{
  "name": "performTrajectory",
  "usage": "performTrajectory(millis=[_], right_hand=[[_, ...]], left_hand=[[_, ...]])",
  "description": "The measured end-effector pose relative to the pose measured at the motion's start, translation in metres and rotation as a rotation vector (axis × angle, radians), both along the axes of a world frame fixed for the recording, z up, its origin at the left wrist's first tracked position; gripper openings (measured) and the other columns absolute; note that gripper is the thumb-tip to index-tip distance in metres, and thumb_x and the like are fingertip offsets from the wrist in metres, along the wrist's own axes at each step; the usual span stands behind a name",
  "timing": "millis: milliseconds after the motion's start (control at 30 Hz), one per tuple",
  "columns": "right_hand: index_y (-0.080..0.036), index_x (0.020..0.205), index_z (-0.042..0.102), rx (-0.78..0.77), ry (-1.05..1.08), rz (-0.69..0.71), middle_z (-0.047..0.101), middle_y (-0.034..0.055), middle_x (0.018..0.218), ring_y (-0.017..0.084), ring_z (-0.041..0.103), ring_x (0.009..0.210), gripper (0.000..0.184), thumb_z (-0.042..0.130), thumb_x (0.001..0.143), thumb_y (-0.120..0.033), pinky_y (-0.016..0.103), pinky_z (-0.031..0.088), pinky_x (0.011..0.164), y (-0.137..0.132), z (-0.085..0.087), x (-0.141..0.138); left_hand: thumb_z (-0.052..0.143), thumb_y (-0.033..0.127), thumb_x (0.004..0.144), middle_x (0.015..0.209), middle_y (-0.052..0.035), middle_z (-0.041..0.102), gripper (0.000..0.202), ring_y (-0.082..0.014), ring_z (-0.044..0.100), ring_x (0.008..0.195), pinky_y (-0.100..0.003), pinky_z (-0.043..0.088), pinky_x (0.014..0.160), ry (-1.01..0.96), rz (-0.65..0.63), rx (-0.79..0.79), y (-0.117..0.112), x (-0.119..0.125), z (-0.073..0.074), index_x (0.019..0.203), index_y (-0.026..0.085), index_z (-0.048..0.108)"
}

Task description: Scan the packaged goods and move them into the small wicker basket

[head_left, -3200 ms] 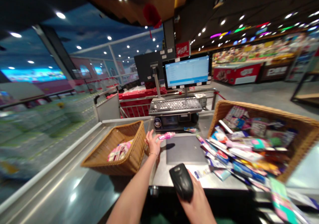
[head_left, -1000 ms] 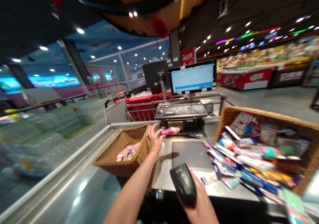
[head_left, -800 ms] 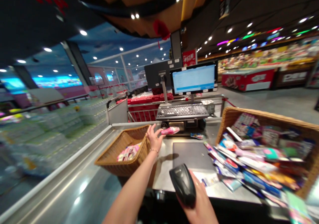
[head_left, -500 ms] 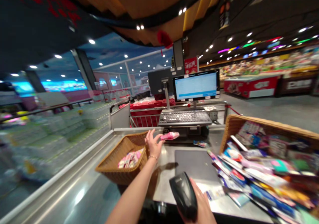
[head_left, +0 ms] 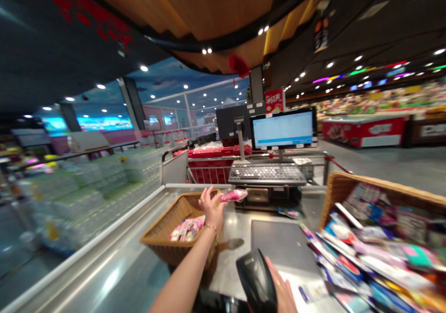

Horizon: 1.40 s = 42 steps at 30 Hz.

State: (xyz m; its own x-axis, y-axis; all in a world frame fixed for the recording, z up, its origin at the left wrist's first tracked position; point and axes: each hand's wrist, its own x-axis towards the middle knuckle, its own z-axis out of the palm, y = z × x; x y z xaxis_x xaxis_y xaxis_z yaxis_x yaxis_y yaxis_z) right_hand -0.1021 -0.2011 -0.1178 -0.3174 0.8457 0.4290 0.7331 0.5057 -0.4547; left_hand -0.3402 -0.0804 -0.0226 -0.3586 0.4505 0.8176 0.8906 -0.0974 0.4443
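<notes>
My left hand (head_left: pixel 211 207) is raised over the steel counter, pinching a pink packaged item (head_left: pixel 233 195) between its fingertips. Behind that hand stands a small wicker basket (head_left: pixel 165 246) holding pink packets (head_left: pixel 187 229). My right hand (head_left: pixel 280 294) is low at the bottom edge, shut around a black handheld barcode scanner (head_left: pixel 256 280). Its tip points up and away from me. A dark grey flat pad (head_left: pixel 282 245) lies on the counter just beyond the scanner.
A large wicker basket (head_left: pixel 351 187) crammed with colourful packets stands to the right, with loose packets spilling towards the pad. Ahead are a checkout keyboard (head_left: pixel 267 175) and monitor (head_left: pixel 283 128). Shrink-wrapped bottle packs (head_left: pixel 90 187) lie left, beyond the counter's steel edge.
The whole view has tilted and shifted as my head moved. My left hand has stayed near the small basket with the pink item. The scanner now sits lower in the frame.
</notes>
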Motion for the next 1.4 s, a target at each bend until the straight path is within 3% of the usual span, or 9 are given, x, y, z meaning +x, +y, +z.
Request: performTrajectory(millis=[300, 467, 767, 1000, 1200, 1400], right_hand=[[-0.009, 0.128, 0.053, 0.011, 0.077, 0.066, 0.051, 0.0222, 0.138, 0.040, 0.047, 0.128, 0.066, 0.067, 0.066, -0.026, 0.061, 0.042, 0.100, -0.006, 0.010, -0.007], [-0.010, 0.129, 0.052, 0.004, 0.160, 0.119, 0.050, 0.0206, 0.139, 0.041, 0.045, 0.130, 0.067, 0.065, 0.065, -0.025, 0.062, 0.041, 0.101, -0.009, 0.010, -0.013], [-0.012, 0.129, 0.052, 0.015, 0.174, 0.152, 0.052, 0.0185, 0.138, 0.038, 0.045, 0.131, 0.063, 0.064, 0.071, -0.032, 0.057, 0.039, 0.104, -0.014, 0.011, -0.019], [-0.006, 0.129, 0.051, 0.037, 0.187, 0.252, 0.051, 0.0221, 0.138, 0.036, 0.045, 0.131, 0.059, 0.058, 0.077, -0.032, 0.057, 0.038, 0.106, -0.013, 0.020, -0.019], [-0.011, 0.131, 0.052, -0.025, 0.197, 0.319, 0.053, 0.0182, 0.138, 0.033, 0.047, 0.131, 0.058, 0.058, 0.080, -0.036, 0.052, 0.039, 0.106, -0.012, 0.021, -0.021], [-0.018, 0.127, 0.056, -0.064, 0.259, 0.326, 0.058, 0.0158, 0.133, 0.034, 0.051, 0.126, 0.061, 0.068, 0.071, -0.037, 0.050, 0.042, 0.103, -0.013, 0.028, -0.022]], left_hand=[[0.074, 0.023, 0.069, 0.131, -0.0064, 0.055, 0.019, -0.0317, 0.038, 0.129, -0.058, 0.029, 0.106, -0.025, 0.020, 0.015, -0.011, -0.009, 0.009, 0.088, 0.028, 0.075], [0.072, 0.022, 0.071, 0.132, -0.0059, 0.054, 0.020, -0.0310, 0.037, 0.130, -0.057, 0.028, 0.107, -0.002, 0.042, 0.028, -0.019, -0.014, 0.017, 0.089, 0.029, 0.074], [0.073, 0.022, 0.071, 0.130, -0.0053, 0.054, 0.020, -0.0299, 0.036, 0.130, -0.056, 0.027, 0.109, -0.011, 0.076, 0.061, -0.032, -0.030, 0.022, 0.089, 0.029, 0.073], [0.073, 0.023, 0.070, 0.129, -0.0060, 0.054, 0.019, -0.0300, 0.038, 0.128, -0.056, 0.029, 0.108, -0.017, 0.125, 0.065, -0.045, -0.040, 0.025, 0.088, 0.027, 0.073], [0.074, 0.024, 0.069, 0.129, -0.0065, 0.054, 0.021, -0.0309, 0.039, 0.129, -0.055, 0.030, 0.107, -0.028, 0.182, 0.042, -0.057, -0.051, 0.025, 0.089, 0.027, 0.073], [0.073, 0.024, 0.071, 0.129, -0.0066, 0.055, 0.019, -0.0305, 0.039, 0.129, -0.055, 0.029, 0.107, -0.030, 0.241, 0.044, -0.064, -0.064, 0.019, 0.090, 0.027, 0.073]])
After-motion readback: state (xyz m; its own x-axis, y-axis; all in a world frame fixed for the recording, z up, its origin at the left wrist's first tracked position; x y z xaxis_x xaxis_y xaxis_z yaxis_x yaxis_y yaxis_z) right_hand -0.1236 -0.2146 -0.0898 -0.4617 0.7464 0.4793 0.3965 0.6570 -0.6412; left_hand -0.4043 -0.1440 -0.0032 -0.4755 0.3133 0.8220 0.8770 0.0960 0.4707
